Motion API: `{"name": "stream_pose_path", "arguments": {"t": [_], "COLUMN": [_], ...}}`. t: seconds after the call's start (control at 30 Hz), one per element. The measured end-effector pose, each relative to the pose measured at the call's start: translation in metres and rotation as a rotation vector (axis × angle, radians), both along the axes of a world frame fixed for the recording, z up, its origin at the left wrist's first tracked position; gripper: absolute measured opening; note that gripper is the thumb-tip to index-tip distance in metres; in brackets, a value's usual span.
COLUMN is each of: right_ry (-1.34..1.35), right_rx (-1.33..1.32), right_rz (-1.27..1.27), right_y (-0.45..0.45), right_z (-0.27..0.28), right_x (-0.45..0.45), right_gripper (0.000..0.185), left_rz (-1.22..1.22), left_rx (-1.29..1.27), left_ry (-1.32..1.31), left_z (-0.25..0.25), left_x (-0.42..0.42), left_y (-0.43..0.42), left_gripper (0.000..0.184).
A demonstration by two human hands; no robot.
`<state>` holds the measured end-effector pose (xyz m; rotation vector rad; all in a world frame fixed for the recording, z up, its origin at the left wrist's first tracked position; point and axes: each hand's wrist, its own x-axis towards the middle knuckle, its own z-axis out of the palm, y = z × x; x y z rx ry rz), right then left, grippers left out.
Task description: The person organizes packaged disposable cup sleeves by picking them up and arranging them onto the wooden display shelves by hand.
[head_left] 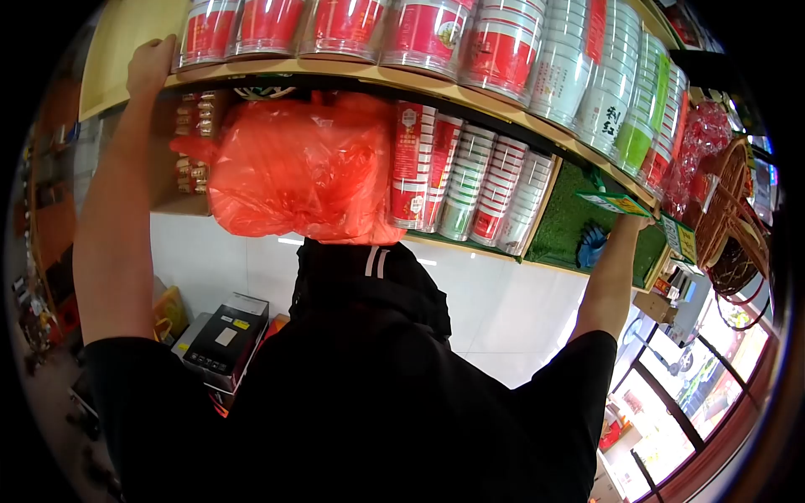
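Observation:
My left hand (151,67) is closed over the left end of a light wooden shelf (277,70). At the shelf's right end is my right hand (634,223), just under a green price tag (619,203); its fingers are mostly hidden. Clear-wrapped stacks of red cups (342,29) and white cups (563,75) stand on the shelf between my hands. On the level below sit a bulging red plastic bag (293,168) and more wrapped cup stacks (411,168).
A black box (228,335) lies on the floor at the lower left. Green matting (560,220) with a blue object (592,245) lines the lower right compartment. Wicker baskets (728,218) hang at the far right, above a bright window (696,386).

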<state>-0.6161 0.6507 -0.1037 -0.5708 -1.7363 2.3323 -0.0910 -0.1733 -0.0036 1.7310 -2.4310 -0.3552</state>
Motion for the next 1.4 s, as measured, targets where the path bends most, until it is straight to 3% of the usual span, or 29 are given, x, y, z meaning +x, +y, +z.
{"name": "stream_pose_path", "arguments": {"t": [0.53, 0.67, 0.77, 0.83, 0.9, 1.03, 1.2, 1.4], "right_ry": [0.079, 0.160, 0.306, 0.291, 0.054, -0.015, 0.050, 0.065], "right_rx": [-0.070, -0.149, -0.233, -0.154, -0.204, -0.211, -0.215, -0.107], "right_rz": [-0.029, -0.077, -0.133, -0.028, -0.156, -0.054, 0.038, -0.023], "right_y": [0.014, 0.034, 0.076, 0.043, -0.016, -0.043, -0.025, -0.013], "right_z": [-0.016, -0.052, -0.121, -0.068, -0.007, 0.033, 0.011, -0.006], "right_x": [-0.002, -0.016, -0.055, -0.022, 0.032, 0.069, 0.054, 0.046], "right_gripper": [0.049, 0.051, 0.053, 0.041, 0.046, 0.056, 0.057, 0.059], "left_rz": [0.065, 0.100, 0.124, 0.117, 0.110, 0.099, 0.094, 0.086], "left_rx": [0.007, -0.020, -0.028, -0.032, -0.015, -0.035, -0.018, -0.007], "left_ry": [0.020, 0.077, 0.111, 0.124, 0.127, 0.141, 0.134, 0.089], "left_z": [0.020, 0.034, 0.041, 0.040, 0.045, 0.043, 0.043, 0.045], "left_x": [-0.010, -0.013, -0.015, -0.015, -0.014, -0.014, -0.014, -0.015], "left_y": [0.035, 0.052, 0.062, 0.062, 0.066, 0.067, 0.066, 0.065], "left_gripper": [0.044, 0.041, 0.039, 0.038, 0.037, 0.036, 0.036, 0.037]}}
